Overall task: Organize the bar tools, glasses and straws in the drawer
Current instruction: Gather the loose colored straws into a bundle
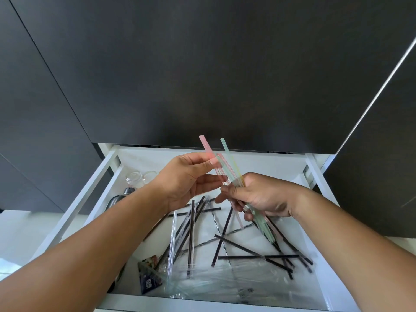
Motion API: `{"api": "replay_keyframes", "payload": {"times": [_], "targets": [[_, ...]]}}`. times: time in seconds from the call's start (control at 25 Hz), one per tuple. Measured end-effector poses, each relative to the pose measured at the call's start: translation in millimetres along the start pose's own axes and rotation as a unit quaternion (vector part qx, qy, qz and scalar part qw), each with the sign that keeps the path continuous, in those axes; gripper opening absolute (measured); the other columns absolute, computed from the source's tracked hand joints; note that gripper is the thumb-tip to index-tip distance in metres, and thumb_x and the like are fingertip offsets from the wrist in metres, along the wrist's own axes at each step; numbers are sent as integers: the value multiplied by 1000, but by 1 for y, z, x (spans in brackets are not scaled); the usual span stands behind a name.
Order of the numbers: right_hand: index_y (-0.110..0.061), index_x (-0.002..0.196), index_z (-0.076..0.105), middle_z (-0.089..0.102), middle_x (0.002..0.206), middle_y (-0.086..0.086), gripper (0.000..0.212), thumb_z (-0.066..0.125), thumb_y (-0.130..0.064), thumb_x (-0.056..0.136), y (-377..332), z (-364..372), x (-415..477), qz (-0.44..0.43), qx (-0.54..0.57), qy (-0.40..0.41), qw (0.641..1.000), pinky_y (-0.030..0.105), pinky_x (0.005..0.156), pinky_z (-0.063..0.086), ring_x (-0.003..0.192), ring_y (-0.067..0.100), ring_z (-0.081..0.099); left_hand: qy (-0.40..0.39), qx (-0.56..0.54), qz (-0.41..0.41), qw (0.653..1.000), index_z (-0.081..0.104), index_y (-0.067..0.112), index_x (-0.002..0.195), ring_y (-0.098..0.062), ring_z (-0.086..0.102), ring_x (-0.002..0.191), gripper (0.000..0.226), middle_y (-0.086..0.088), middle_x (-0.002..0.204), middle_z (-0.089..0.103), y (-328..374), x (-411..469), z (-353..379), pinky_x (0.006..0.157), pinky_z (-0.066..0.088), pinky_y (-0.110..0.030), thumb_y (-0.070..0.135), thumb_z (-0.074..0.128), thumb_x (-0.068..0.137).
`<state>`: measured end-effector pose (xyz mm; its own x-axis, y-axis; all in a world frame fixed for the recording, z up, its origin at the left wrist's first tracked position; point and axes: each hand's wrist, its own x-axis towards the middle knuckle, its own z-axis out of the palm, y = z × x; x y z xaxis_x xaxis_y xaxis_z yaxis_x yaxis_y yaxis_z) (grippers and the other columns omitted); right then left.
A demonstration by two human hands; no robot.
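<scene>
A white drawer [108,176] stands pulled open below me. My right hand [263,197] grips a bundle of pastel straws [227,163], pink, green and yellow, held slanted above the drawer. My left hand [189,179] pinches the upper part of a pink straw in that bundle between thumb and fingers. Several black straws [238,244] lie scattered across the drawer floor, along with twisted metal bar spoons [216,221]. Two clear glasses [140,176] stand in the back left corner, next to a metal tool [119,199] partly hidden by my left forearm.
A crumpled clear plastic bag [225,282] and a small dark packet [149,278] lie at the drawer's front. A few clear straws [173,239] lie left of centre. Dark cabinet fronts [202,64] rise behind the drawer. A pale floor [22,233] shows at the left.
</scene>
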<state>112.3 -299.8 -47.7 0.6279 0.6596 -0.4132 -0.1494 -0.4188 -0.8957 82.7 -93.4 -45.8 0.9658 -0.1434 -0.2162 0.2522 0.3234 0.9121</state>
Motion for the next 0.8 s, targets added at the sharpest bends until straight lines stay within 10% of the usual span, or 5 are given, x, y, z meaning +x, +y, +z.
{"api": "replay_keyframes", "payload": {"times": [0.32,0.52,0.8], "targets": [[3,122,70,71,127,20,49,59,-41,103,2,-14,-4,87,115,-3,990,56,80,62,107,35,71,134,-3,52,990,73,0,102,-37,79,92,13,-21,102,77,8,2,-2,74,65,-37,9,65,100],[9,126,59,68,124,35,49,56,-36,107,-7,-19,-9,106,206,57,971,50,72,64,100,48,72,127,205,317,917,74,18,97,-27,79,89,12,-7,93,79,17,-12,-3,78,64,-32,10,65,100],[-10,127,68,75,121,17,45,50,-46,106,-6,-3,1,23,45,115,992,49,99,54,114,39,70,106,227,129,959,74,18,83,-29,80,80,17,-11,88,79,-2,-5,21,80,65,-46,11,69,98]]}}
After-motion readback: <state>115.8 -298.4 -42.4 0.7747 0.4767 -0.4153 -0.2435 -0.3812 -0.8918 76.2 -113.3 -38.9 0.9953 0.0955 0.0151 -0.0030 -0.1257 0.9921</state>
